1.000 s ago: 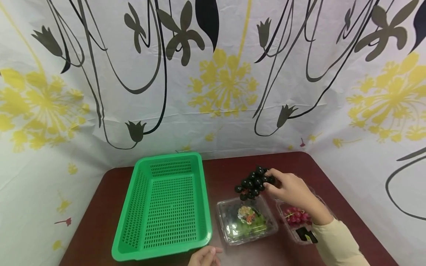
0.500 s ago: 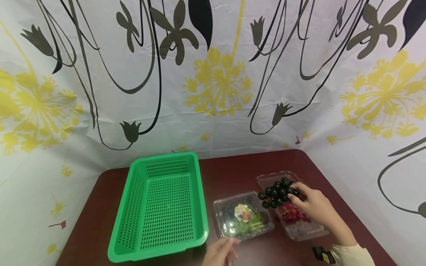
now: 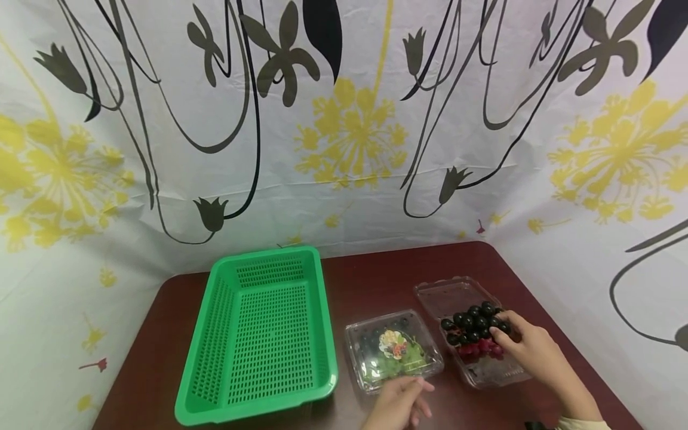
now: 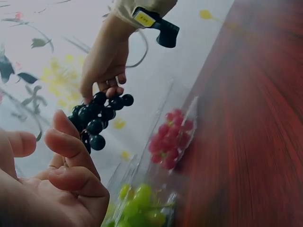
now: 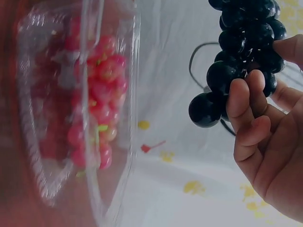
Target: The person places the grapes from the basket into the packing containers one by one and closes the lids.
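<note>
My right hand (image 3: 529, 346) pinches a bunch of black grapes (image 3: 472, 321) by its upper end. In the head view the bunch overlaps a clear plastic box (image 3: 497, 381) whose lid is folded back; the right wrist view shows the bunch held above it. Red grapes (image 5: 102, 99) lie in that box. Beside it stands a closed clear box (image 3: 357, 357) with a round fruit label, and green grapes (image 4: 142, 208) show through its wall. My left hand (image 3: 398, 405) has loosely bent fingers, holds nothing and is at the closed box's near edge.
A green plastic basket (image 3: 332, 358) with slotted walls and floor stands on the left of the dark red table (image 3: 371, 280), with nothing in it. Patterned white cloth (image 3: 355, 227) hangs behind the table and along its sides.
My right hand has carried the black grapes rightward and lower, from above the closed box to over the red grapes. My left hand has moved right, from the basket's corner to the closed box.
</note>
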